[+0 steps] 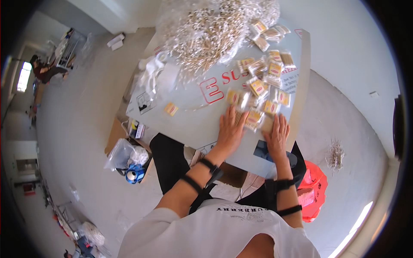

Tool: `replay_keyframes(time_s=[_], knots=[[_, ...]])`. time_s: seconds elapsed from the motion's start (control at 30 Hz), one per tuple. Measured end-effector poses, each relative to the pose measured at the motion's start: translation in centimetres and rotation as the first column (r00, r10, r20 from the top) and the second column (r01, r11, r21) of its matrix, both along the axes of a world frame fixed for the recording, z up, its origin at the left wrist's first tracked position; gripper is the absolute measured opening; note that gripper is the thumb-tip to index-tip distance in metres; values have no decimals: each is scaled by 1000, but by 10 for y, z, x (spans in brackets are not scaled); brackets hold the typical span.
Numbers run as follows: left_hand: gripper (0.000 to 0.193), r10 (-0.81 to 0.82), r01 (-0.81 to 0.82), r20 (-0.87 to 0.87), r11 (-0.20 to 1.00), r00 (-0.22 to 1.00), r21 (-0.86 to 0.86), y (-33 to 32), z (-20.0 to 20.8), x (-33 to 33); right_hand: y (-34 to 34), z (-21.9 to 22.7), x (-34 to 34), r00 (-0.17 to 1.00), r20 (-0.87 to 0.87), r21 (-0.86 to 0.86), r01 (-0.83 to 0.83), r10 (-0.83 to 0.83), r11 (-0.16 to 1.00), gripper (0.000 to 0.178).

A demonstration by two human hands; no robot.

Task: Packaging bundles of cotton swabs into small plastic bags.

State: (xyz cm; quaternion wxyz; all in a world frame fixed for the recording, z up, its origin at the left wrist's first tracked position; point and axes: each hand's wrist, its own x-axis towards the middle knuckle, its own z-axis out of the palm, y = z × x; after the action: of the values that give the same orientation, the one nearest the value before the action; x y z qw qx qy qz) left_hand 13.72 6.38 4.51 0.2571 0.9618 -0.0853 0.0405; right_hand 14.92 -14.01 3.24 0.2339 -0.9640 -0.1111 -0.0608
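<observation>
My left hand (231, 131) rests on the board-topped table with its fingers stretched forward, touching small clear packets of cotton swabs. Opposite it, my right hand (277, 136) lies with fingers extended at the near right edge of the same group. Between them sits a swab packet (254, 118) with a yellow label. More yellow-labelled packets (258, 87) spread away from me along the right side of the table. Beyond, a large heap of loose cotton swabs (206, 38) spills from clear plastic. A single yellow card (171, 109) lies to the left of my left hand.
Crumpled white plastic (152, 75) sits at the table's left. On the floor are a red bag (316, 193) at right and scattered swabs (334, 155). A box with a clear bag (120, 155) stands left of my legs. Another person (45, 72) is far left.
</observation>
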Motion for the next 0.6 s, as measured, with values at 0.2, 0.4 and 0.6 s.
replay_keyframes(time_s=[0.2,0.4,0.6], knots=[[58,66,-67,190,998,980,2,17,36,55,15,16,44,997,63,70,31,-36,997,79],[38,482,-444,393,876,783,-190,180,23,22,19,27,-11,976,165,320,84,-143,944,52],[36,763,-733,-44,634,645,248,259,15,15,41,9,-58,997,-2,383,76,-81,921,38]])
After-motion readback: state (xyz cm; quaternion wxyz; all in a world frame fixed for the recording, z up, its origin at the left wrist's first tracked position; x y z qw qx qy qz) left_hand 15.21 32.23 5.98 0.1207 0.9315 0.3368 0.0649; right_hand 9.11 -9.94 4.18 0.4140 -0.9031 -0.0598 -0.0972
